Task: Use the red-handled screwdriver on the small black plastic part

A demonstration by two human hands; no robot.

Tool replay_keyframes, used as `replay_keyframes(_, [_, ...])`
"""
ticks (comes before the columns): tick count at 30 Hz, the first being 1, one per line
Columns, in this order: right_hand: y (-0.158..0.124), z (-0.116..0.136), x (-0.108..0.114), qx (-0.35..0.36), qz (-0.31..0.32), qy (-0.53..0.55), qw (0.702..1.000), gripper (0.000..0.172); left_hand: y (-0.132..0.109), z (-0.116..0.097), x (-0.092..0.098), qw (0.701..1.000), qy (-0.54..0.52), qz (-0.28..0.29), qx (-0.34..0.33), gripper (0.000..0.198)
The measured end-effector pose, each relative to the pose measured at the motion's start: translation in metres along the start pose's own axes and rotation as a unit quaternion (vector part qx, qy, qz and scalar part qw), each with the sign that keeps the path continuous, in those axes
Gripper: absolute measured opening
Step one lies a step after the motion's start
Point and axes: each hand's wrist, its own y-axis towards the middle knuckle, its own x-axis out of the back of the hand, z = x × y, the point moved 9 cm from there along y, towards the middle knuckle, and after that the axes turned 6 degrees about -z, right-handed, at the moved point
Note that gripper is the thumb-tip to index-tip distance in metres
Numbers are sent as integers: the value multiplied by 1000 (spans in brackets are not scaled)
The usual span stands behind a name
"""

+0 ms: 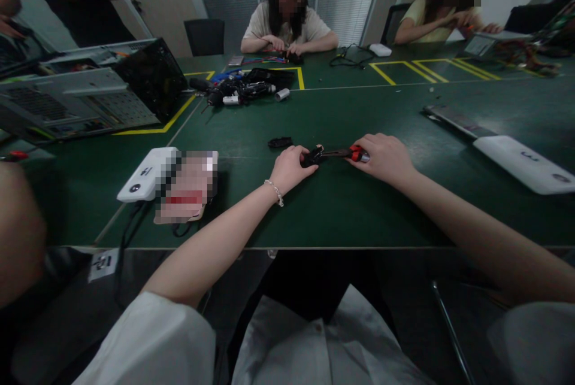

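On the dark green tabletop (pixel 341 205), the left hand (pixel 291 168) is curled around a small black plastic part (pixel 309 157). The right hand (pixel 384 157) grips a red-handled screwdriver (pixel 354 154), its dark shaft lying level with the tip meeting that part. Just beyond lies a loose black plastic piece (pixel 280 142), and to the left a flat white box (pixel 146 172). Farther off sit a tangle of black cables (pixel 242 88) and an open grey computer case (pixel 90 94).

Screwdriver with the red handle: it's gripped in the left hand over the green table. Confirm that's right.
Wrong hand. The head view shows the screwdriver with the red handle gripped in the right hand over the green table; the left hand holds a small black part at its tip.
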Motion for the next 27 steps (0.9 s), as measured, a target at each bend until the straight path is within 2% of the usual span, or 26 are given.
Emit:
replay_keyframes(12, [1,1,-2,24,-6,9,1000,34,0,0,-1,1000,-5,-10,-11,38])
replay_keyframes(27, [1,2,-3,13,3,-25,1000,31,-1,-2,-1,1000,-7,-9,-10,36])
